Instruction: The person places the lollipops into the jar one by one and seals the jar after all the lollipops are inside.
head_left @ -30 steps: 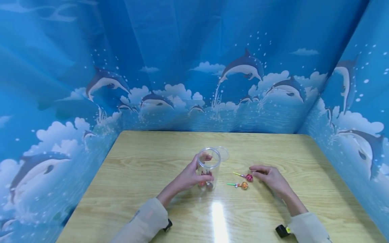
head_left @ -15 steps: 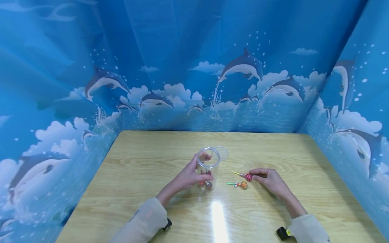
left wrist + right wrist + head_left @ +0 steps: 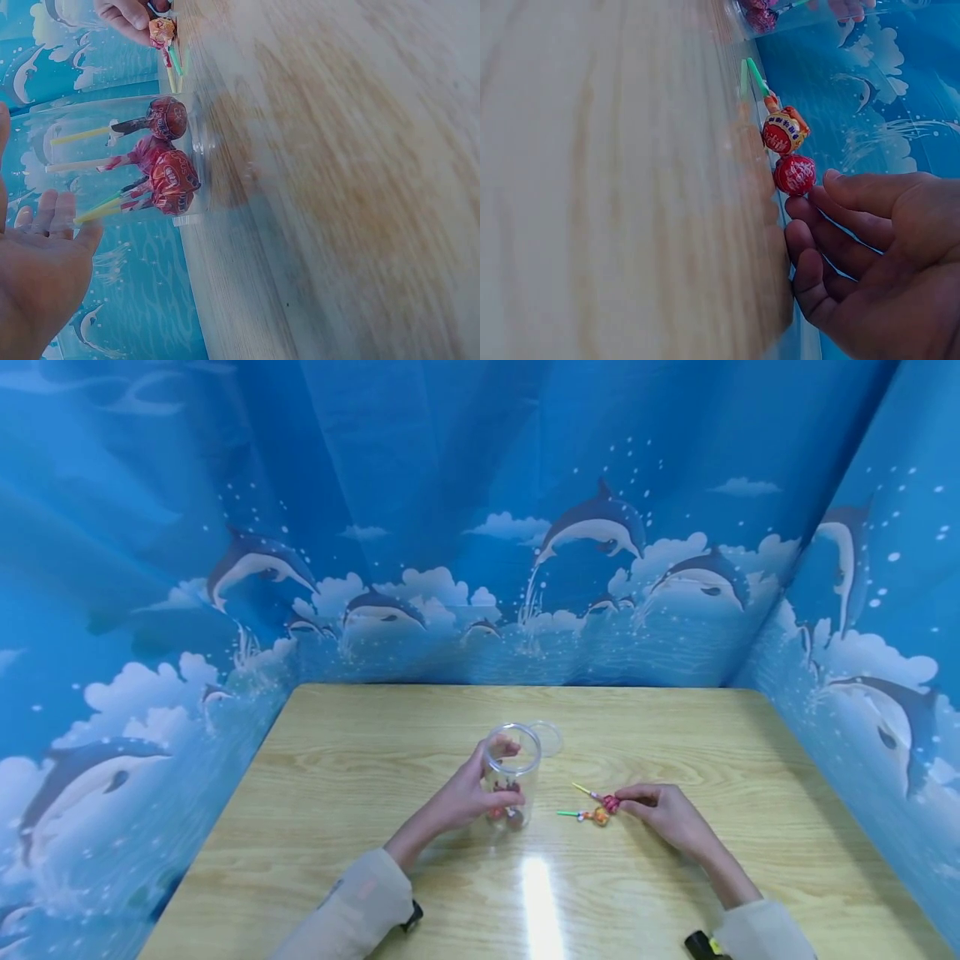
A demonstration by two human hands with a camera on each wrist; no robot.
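Observation:
My left hand (image 3: pixel 465 797) grips an upright clear plastic jar (image 3: pixel 529 777), thumb on the near side and fingers around the far side. Inside the jar, in the left wrist view, several wrapped lollipops (image 3: pixel 174 184) stand heads down with their sticks up. With thumb and forefinger, my right hand (image 3: pixel 671 817) pinches the head of a red lollipop (image 3: pixel 611 804), whose yellow stick points left and away. Just nearer lies an orange-wrapped lollipop (image 3: pixel 601 817) with a green stick. The right wrist view has the red head (image 3: pixel 795 175) at the fingertips, close to the orange one (image 3: pixel 784 133).
Behind the jar, a round clear lid (image 3: pixel 551 739) lies flat on the wood-grain table (image 3: pixel 375 727). A blue dolphin-print curtain (image 3: pixel 450 527) surrounds the table's back and sides. Light glares off the tabletop in front of the jar.
My right hand has come down to the red lollipop and pinched its head. That head has shifted slightly nearer to the orange lollipop. The left hand and jar have stayed put.

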